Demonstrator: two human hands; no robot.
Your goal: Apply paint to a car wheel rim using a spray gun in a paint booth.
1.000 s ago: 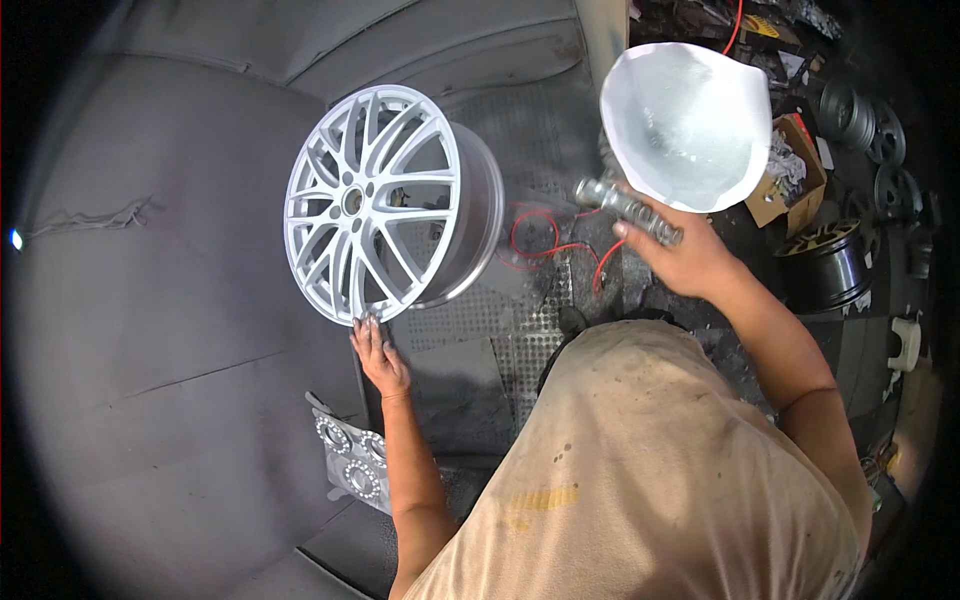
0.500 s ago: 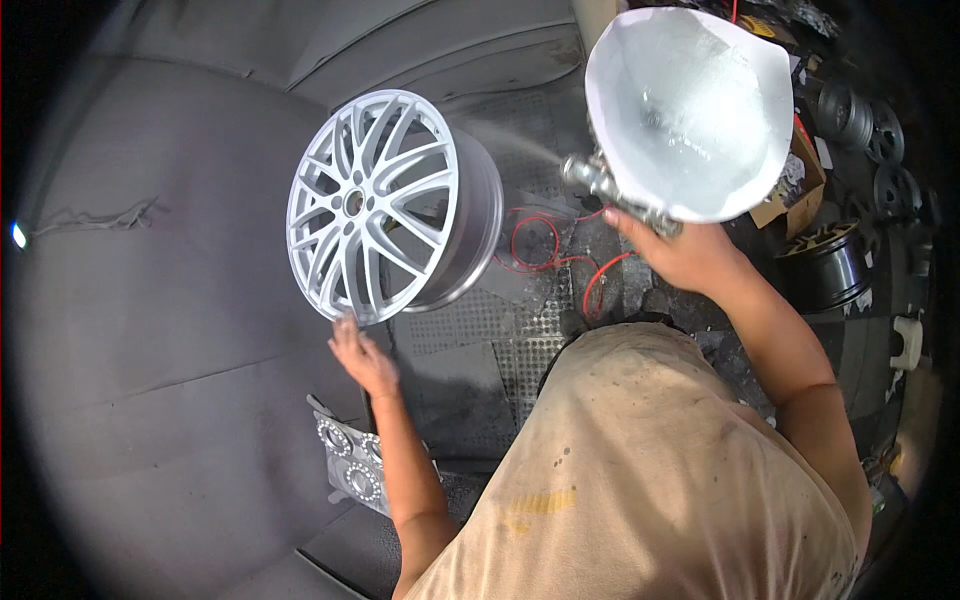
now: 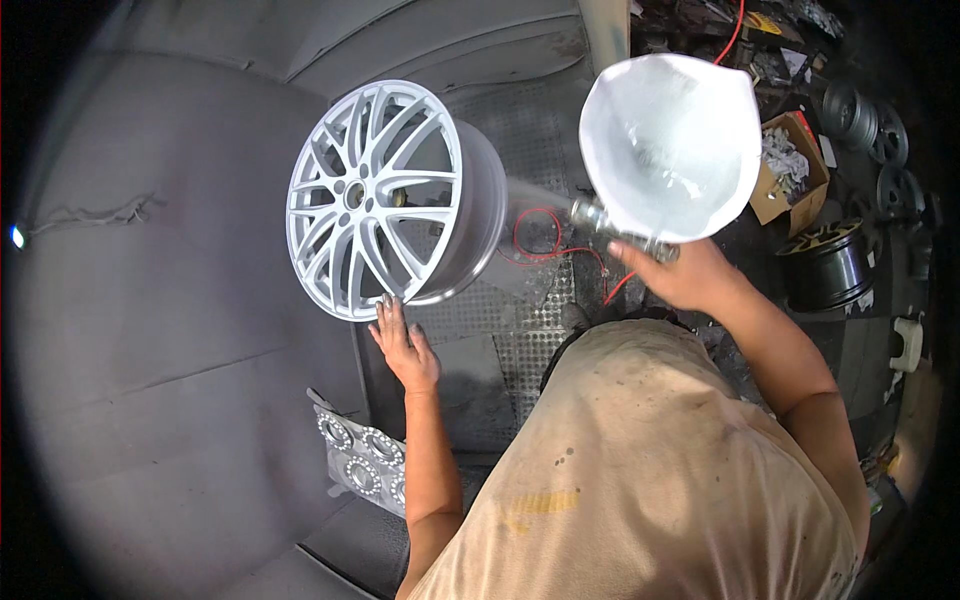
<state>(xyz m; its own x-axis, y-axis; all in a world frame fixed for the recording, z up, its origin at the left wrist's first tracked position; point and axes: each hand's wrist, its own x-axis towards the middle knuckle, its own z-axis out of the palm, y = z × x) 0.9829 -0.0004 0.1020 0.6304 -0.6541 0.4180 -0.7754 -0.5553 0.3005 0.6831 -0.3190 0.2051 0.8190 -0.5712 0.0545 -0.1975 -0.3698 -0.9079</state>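
Wheel rim (image 3: 385, 200) upright on grey-dusted booth floor (image 3: 150, 400), left hand (image 3: 405, 345) touching.

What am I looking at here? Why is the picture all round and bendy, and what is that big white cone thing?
The picture comes from a small camera worn on a person's head, looking down at their own arms. Its lens sees very wide, so straight edges bend near the rim. The silver wheel stands upright on its edge on a metal floor. The left hand touches the bottom of the wheel's rim with its fingers. The right hand holds a spray gun, and the big white cone is the paint cup on top of it. A faint mist goes from the gun toward the wheel. A red wire lies on the floor. Other dark wheels and a cardboard box sit off to the right.
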